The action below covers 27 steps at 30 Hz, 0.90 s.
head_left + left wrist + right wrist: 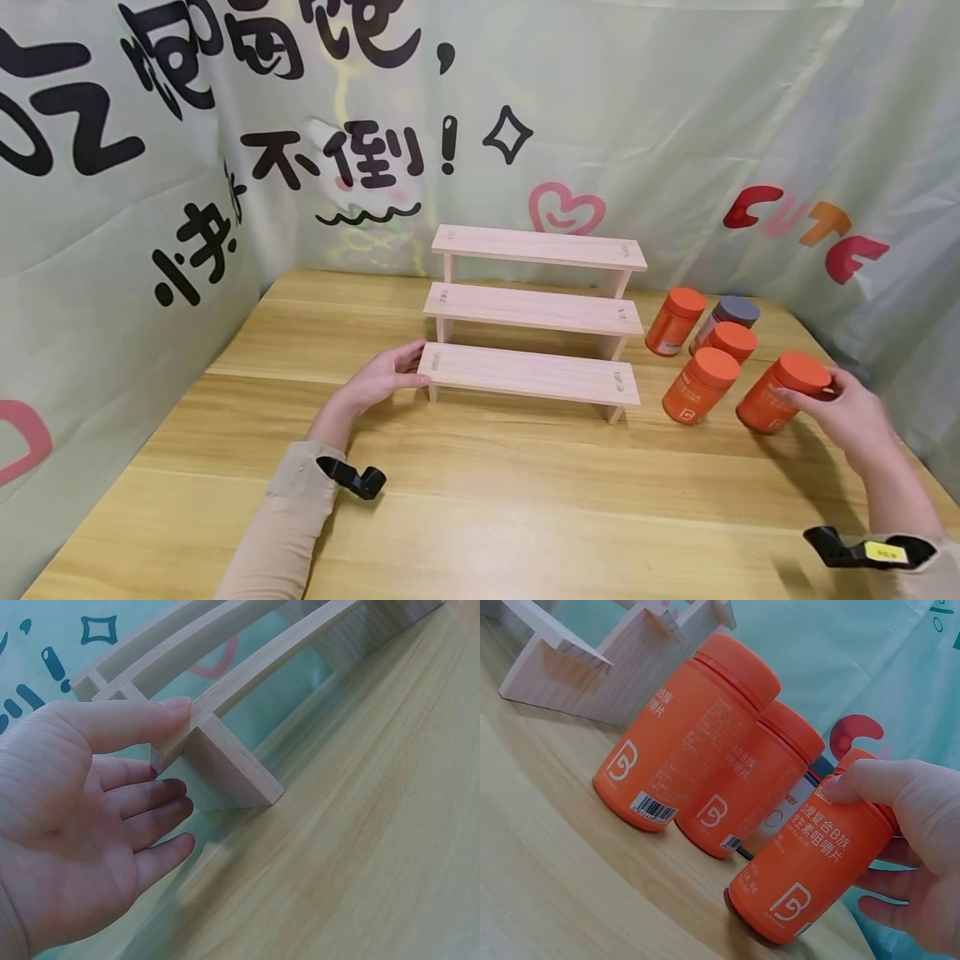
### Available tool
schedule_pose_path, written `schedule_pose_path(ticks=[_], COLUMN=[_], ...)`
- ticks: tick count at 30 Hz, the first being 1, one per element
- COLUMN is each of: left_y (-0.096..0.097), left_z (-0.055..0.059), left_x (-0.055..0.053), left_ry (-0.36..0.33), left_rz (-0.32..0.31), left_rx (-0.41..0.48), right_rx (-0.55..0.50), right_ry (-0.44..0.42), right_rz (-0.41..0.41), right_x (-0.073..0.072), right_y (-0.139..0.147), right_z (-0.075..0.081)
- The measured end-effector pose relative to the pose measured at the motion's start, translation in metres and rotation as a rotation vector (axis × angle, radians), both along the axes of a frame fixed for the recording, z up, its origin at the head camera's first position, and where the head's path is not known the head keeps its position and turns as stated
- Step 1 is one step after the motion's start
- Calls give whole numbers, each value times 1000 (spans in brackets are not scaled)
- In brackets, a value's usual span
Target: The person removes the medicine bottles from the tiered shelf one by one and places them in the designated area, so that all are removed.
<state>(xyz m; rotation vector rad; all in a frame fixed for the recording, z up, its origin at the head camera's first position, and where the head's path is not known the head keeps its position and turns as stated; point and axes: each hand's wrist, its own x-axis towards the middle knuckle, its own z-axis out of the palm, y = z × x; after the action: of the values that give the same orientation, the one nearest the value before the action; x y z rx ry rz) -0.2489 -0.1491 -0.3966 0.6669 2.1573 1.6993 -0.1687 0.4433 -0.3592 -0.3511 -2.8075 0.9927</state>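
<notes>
A three-tier wooden step shelf (528, 374) stands on the table. At the left end of its lowest tier, my left hand (384, 379) pinches the board; in the left wrist view the thumb (150, 724) lies on the board's corner and the other fingers sit below. My right hand (851, 412) grips an orange supplement bottle (780, 396) near its lid, thumb across the front. The bottle (802, 862) leans slightly in the right wrist view, with white lettering and a B logo. Close to its left stand more orange bottles (699, 387) of the same kind.
Behind the orange bottles stands a bottle with a grey-blue lid (737, 311), partly hidden. A printed cloth backdrop (660, 108) rises behind the wooden table (480, 500) and along its sides. Black camera mounts (352, 477) sit on both wrists.
</notes>
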Motion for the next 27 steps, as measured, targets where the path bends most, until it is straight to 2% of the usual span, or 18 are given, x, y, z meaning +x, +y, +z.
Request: schedule_pose_path(ticks=[6, 8, 9, 13, 16, 20, 23, 25, 27], left_y=[0, 0, 0, 0, 0, 2, 2, 1, 0], left_z=[-1, -1, -2, -2, -2, -3, -3, -3, -2], left_x=[0, 0, 0, 0, 0, -1, -1, -1, -1], left_ry=[0, -2, -4, -7, -4, -9, -15, -10, -2], left_rz=[3, 2, 3, 11, 12, 7, 8, 13, 15], left_rx=[-10, -10, -11, -11, -10, -2, 3, 2, -1], right_rx=[11, -24, -7, -52, -49, 8, 25, 3, -15], right_ry=[50, 45, 55, 46, 31, 44, 52, 49, 36], right_rz=[-6, 30, 30, 80, 106, 91, 76, 77, 83], right_x=[-15, -14, -13, -3, 1, -4, -8, -6, -2], right_y=[35, 34, 33, 16, 12, 28, 35, 30, 18], right_z=[-34, -33, -33, -15, -9, -22, -26, -19, -5])
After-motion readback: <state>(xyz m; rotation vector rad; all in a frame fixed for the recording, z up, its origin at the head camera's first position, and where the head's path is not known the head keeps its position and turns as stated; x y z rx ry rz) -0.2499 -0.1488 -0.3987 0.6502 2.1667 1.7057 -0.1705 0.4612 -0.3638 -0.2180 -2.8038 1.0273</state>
